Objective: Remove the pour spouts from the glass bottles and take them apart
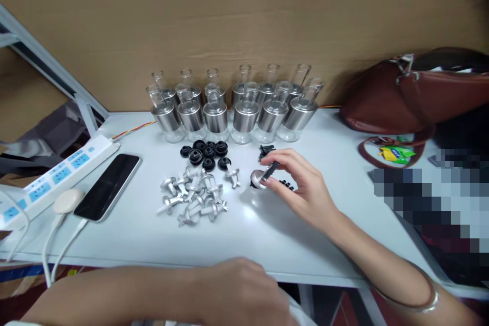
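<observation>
My right hand (301, 188) pinches a small black bar-shaped piece (271, 170) between thumb and fingertips. Directly below it is a round silver cap (257, 179) with a dark underside; whether the two are joined I cannot tell. Small black parts (266, 152) lie just beyond the fingertips, and more (286, 184) show beside the thumb. My left hand (244, 293) is low at the table's front edge, blurred, its fingers hidden. To the left lie a heap of silver spout pieces (196, 198) and a cluster of black ringed stoppers (209, 153).
Two rows of glass bottles with metal sleeves (245, 117) stand against the cardboard wall. At left are a power strip (57, 178), a white charger (69, 201) and a phone (109, 187). A brown bag (376, 97) and a green-yellow packet (395, 154) are at right.
</observation>
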The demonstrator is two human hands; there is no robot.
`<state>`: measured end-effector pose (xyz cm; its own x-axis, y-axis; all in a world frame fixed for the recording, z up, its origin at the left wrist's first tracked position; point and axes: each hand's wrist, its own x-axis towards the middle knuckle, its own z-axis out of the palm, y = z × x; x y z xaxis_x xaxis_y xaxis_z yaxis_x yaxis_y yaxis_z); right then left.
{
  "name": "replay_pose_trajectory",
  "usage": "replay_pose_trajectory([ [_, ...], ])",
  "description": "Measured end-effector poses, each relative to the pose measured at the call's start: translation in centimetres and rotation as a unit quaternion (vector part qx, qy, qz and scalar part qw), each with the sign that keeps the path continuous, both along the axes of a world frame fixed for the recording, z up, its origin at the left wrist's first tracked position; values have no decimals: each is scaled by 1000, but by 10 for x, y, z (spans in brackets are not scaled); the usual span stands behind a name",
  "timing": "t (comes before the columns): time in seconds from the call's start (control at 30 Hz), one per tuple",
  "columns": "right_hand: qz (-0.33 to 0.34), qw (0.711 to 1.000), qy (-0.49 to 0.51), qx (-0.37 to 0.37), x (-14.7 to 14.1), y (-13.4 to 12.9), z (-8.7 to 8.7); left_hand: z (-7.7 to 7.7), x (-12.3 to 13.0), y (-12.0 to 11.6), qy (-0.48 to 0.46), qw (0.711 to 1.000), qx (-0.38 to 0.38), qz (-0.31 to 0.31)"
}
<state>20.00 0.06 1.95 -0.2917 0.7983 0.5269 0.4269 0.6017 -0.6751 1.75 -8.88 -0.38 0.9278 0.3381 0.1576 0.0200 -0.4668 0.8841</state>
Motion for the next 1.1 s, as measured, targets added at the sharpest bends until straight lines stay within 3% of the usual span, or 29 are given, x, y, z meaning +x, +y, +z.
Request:
replay_pose_trajectory([
  [0.03, 3, 1000, -11, 15, 1, 0, 2, 0, 3, 7, 0, 995, -71, 66],
  [0.1, 12, 999, -19, 29, 1, -2, 6, 2, 9, 20, -14, 945, -262, 197],
  [0.17, 32, 999, -13, 26, 2, -4, 9, 4, 13, 31, -50, 881, -408, 234],
  [0.23, 64, 998, -8, 8, 3, -6, 12, 5, 14, 38, -93, 856, -462, 212],
  [0.37, 131, 990, -4, -58, 4, -9, 14, 1, 13, 41, -142, 847, -472, 200],
  [0.5, 153, 984, -28, -82, 6, -10, 14, -4, 12, 39, -160, 854, -461, 182],
  [0.73, 148, 981, -126, -10, 6, -7, 12, -11, 15, 41, -151, 834, -484, 218],
  [0.93, 126, 970, -171, 117, 2, 1, 9, -1, 11, 43, -66, 872, -440, 207],
  [1.1, 120, 950, -243, 157, -1, 1, 11, 3, 11, 44, -40, 885, -421, 193],
])
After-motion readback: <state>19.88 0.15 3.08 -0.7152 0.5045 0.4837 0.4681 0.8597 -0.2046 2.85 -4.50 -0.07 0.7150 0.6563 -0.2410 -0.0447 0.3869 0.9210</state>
